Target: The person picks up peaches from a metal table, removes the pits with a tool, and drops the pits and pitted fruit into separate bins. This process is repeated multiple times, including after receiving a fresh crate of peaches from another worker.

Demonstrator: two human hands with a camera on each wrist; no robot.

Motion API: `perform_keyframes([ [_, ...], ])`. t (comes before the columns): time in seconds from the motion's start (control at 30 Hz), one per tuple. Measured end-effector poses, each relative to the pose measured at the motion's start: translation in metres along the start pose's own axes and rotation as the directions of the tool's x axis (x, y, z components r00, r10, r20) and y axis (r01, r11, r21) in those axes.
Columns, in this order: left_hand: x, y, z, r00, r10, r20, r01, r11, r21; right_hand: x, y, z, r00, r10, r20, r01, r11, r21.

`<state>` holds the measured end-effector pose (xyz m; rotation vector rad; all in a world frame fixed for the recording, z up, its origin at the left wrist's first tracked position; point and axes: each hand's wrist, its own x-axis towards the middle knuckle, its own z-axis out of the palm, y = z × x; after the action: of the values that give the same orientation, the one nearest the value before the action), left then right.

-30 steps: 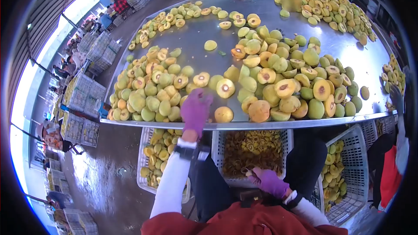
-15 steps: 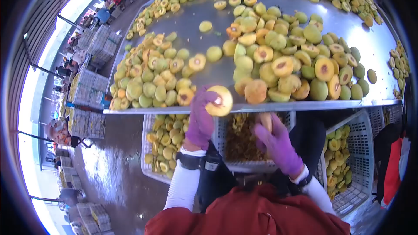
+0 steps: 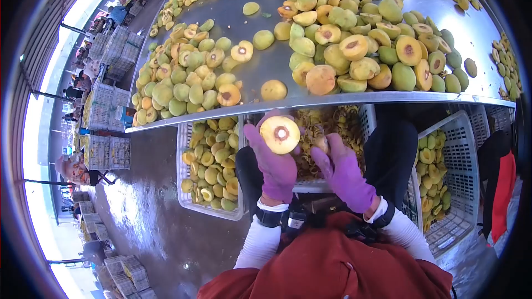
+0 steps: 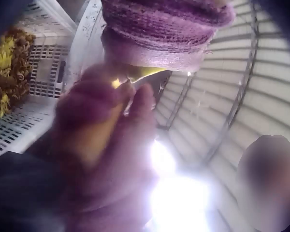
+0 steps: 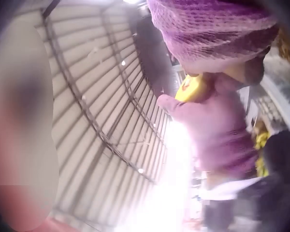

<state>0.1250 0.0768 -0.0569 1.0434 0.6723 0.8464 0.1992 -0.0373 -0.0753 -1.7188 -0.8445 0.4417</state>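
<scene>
I have half a fruit [image 3: 270, 139] in my left hand [image 3: 277, 173], with my fingers and thumb round it and its cut face up. My grip on it is about as wide as the fruit. My right hand [image 3: 350, 181] is close beside it, pinching a tan thing [image 4: 94, 140] that may be a handle. I think I am at the step of working on the middle of the cut face, which has a pale spot with a brown ring. The next move seems to call for a still left hand and for the tan thing to meet that spot, with my fingertips kept out of its way. The fruit is near the front edge of the table [image 3: 332, 99], over the basket [image 3: 367, 119] of scraps [image 3: 306, 169]. I can't make out the tip of the tan thing, so I can't tell if it is sharp or if it touches the fruit. My left fingertips are partly hidden behind the fruit. Both wrist views are blurry, with bright glare low down, and the far end of the table is cut off.
</scene>
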Motion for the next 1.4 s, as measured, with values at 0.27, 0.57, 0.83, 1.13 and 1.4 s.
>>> perform_keyframes([
  [0.27,0.002,-0.018,-0.014,0.968,0.215,0.129,-0.249,0.889,0.385,0.002,-0.006,-0.01,0.982,-0.08,0.169,0.104,0.985,-0.134],
  [0.57,0.0,-0.022,-0.016,0.964,0.229,0.138,-0.265,0.887,0.379,0.01,-0.012,-0.008,0.944,-0.172,0.282,0.266,0.902,-0.339],
  [0.83,0.004,-0.01,-0.019,0.927,0.246,0.282,-0.366,0.754,0.545,0.012,-0.005,-0.008,0.92,-0.215,0.328,0.331,0.873,-0.359],
  [1.13,0.004,-0.021,-0.02,0.96,0.161,0.231,-0.261,0.814,0.519,0.011,0.008,0.008,0.918,0.058,0.393,-0.031,0.997,-0.076],
  [1.4,0.007,0.017,-0.017,0.913,-0.315,0.26,0.272,0.943,0.19,0.029,0.025,-0.004,0.881,-0.134,0.454,0.262,0.937,-0.232],
])
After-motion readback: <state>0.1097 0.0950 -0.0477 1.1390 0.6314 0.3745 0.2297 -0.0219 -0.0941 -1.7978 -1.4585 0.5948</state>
